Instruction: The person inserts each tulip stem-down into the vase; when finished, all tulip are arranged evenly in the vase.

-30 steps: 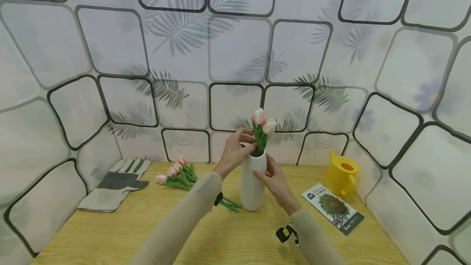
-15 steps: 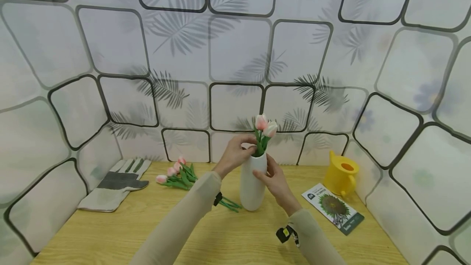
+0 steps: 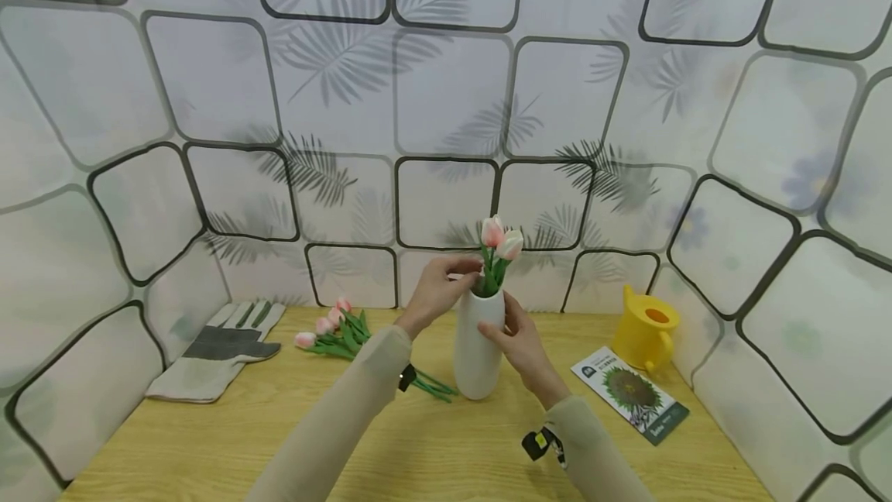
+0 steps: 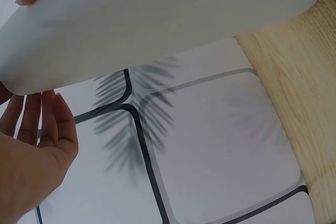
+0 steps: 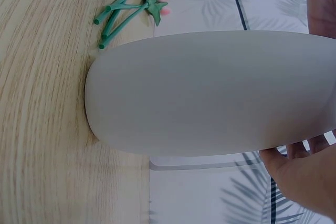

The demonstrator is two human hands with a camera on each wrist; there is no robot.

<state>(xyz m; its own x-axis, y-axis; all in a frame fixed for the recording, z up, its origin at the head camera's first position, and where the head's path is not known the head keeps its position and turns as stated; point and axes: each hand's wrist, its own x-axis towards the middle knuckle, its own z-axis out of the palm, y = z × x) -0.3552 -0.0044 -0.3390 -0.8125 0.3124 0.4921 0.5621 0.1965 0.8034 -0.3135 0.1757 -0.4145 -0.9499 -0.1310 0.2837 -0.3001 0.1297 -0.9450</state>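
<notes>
A tall white vase point(image 3: 478, 347) stands upright on the wooden table, with two pale pink tulips point(image 3: 493, 232) rising from its mouth. My right hand point(image 3: 521, 341) grips the upper right side of the vase, thumb across the front and fingers behind. Just over the left of the rim, my left hand point(image 3: 437, 291) pinches at the green leaves point(image 3: 491, 276) of a tulip with bent fingers and thumb. In the left wrist view its fingertips are partly hidden behind the vase rim. The right wrist view shows the vase base point(image 5: 97, 98) against the tabletop.
More pink tulips point(image 3: 341, 331) lie on the table left of the vase, stems partly behind the left forearm. A work glove point(image 3: 216, 351) lies farther left. At the right are a sunflower seed packet point(image 3: 630, 393) and a yellow watering can point(image 3: 637, 335). Patterned walls surround the table.
One second ago the pinker tulip stood higher; it has sunk a little into the vase. My left hand has shifted slightly left and down. The right hand keeps its grip.
</notes>
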